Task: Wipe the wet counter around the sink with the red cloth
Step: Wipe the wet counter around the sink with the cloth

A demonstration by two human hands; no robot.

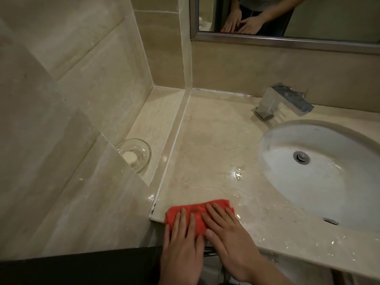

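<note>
One beige marble counter (216,140), polished, hairline cracks running across it, stretches ahead of both hands. Wet patches glisten just beyond the right hand's fingertips and along the front edge to its right. One oval white basin (329,192), smooth ceramic, sunk into the stone well right of the hands; one round metal drain (301,157) in it. One mirror (287,17) with a grey metal frame, far ahead. One angular chrome faucet (281,101) ahead and to the right. One red cloth (197,210), soft nap, bunched into a rough rectangle at the counter's near left corner, under both hands. Left hand (183,247) and right hand (228,237) lie flat, fingers straight and spread, pressing it. One round clear glass dish (141,159), ahead-left on a raised ledge, holds one pale soap bar (130,157).
</note>
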